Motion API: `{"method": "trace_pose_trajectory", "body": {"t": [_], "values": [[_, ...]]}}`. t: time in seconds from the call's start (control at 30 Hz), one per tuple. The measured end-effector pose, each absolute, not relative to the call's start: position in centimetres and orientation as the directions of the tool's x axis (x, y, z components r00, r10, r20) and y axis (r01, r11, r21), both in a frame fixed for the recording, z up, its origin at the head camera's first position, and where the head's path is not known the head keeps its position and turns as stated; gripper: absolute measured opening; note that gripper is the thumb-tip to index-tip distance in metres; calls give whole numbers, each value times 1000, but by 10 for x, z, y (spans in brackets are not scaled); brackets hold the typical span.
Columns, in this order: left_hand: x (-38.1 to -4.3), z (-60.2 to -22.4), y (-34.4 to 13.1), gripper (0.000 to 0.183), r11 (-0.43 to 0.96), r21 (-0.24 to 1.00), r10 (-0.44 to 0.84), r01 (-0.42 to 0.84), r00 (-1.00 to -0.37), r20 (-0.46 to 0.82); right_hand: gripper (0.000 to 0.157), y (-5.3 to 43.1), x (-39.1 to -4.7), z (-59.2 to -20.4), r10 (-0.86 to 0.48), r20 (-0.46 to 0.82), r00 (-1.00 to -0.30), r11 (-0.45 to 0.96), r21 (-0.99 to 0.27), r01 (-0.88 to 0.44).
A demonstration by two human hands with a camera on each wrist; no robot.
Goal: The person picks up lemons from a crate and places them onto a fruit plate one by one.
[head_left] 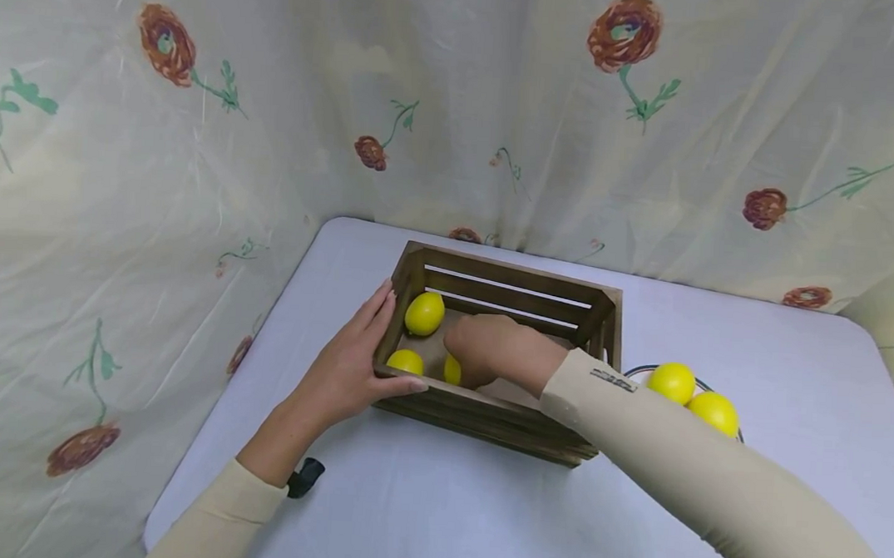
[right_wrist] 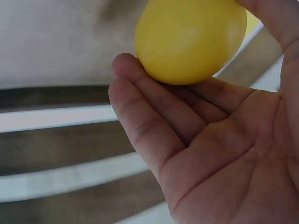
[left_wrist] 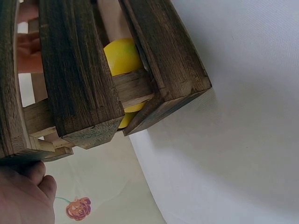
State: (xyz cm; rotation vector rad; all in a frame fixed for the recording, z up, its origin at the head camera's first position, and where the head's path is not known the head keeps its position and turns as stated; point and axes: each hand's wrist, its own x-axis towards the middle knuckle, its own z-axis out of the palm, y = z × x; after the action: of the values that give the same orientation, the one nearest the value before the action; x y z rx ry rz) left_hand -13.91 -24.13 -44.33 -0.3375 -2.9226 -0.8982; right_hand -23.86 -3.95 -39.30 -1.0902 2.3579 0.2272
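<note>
A slatted wooden crate [head_left: 485, 426] stands on the white table, with two lemons [head_left: 425, 314] at its left end. My left hand [head_left: 349, 366] grips the crate's near left corner, thumb along the front rim and fingers against the left side. Inside the crate, my right hand [head_left: 499, 352] holds another lemon [right_wrist: 191, 39] between thumb and fingers, low over the bottom. In the head view that lemon is mostly hidden behind the hand. Through the slats, the left wrist view shows part of a lemon [left_wrist: 123, 57].
Right of the crate, two more lemons [head_left: 671, 383] lie on a dark-rimmed plate [head_left: 640, 371], partly covered by the right sleeve. Flower-patterned curtains [head_left: 456, 80] hang behind and left of the table [head_left: 809, 386]. A black strap [head_left: 306, 478] sits at the left wrist.
</note>
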Motion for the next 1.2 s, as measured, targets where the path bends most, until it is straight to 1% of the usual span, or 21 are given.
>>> {"method": "trace_pose_trajectory", "body": {"t": [0.23, 0.43, 0.57, 0.77, 0.9, 1.03, 1.2], "values": [[-139, -443, -241, 122, 811, 538, 188, 228, -974, 130, 24, -24, -231, -358, -699, -446, -559, 659, -96, -746], [-139, -443, -242, 122, 813, 539, 184, 221, -975, 123, 39, -5, -230, -335, -730, -366, -577, 653, -125, -747], [-139, -443, -241, 123, 815, 542, 176, 208, -978, 110, 43, 9, -228, -323, -733, -310, -606, 667, -148, -731], [-139, -444, -240, 123, 820, 536, 171, 200, -980, 104, 46, 31, -226, -310, -732, -222, -644, 679, -174, -713], [-139, -443, -239, 124, 827, 530, 162, 189, -982, 98, 53, 48, -220, -304, -716, -185, -673, 697, -224, -681], [-139, -443, -238, 123, 826, 530, 166, 192, -981, 97, 61, 70, -212, -305, -703, -119, -702, 700, -291, -652], [-139, -442, -237, 123, 826, 531, 166, 190, -982, 93, 61, 96, -201, -309, -696, -33, -717, 682, -343, -646]]}}
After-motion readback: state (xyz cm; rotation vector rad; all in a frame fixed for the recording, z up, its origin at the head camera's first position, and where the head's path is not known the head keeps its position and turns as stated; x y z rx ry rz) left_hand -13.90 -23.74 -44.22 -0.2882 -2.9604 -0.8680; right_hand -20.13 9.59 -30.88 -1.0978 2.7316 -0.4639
